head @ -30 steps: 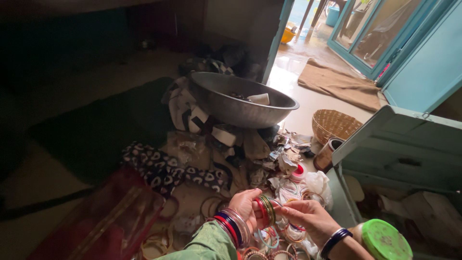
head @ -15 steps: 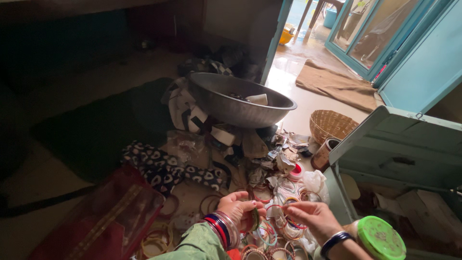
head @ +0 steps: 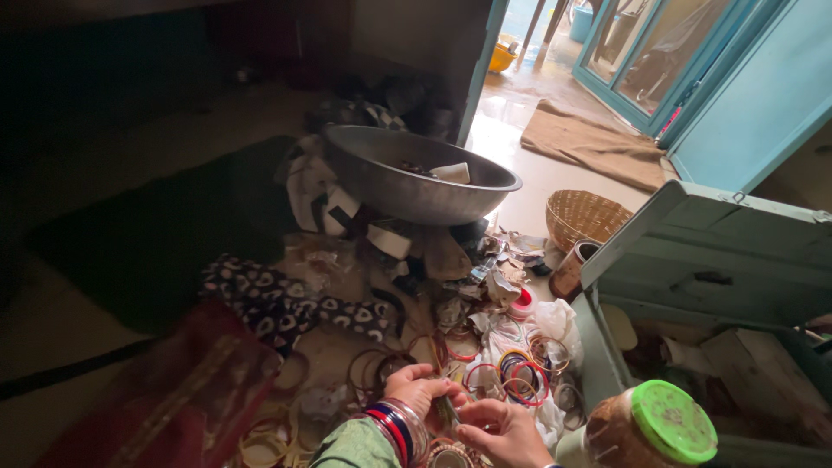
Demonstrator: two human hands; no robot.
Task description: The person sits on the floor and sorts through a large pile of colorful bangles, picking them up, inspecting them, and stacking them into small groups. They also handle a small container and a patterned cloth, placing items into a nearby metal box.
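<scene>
Both hands dropped toward bangles beside the trunk.

One view only, from a camera on the person's head, looking steeply down and forward over a cluttered floor. The hands sit at the very bottom edge, close to the lens: left hand, right hand. Farther out, mid-frame, stands a metal basin; a jar is near at lower right. The top of the frame reaches an open doorway and a mat, well away.
</scene>
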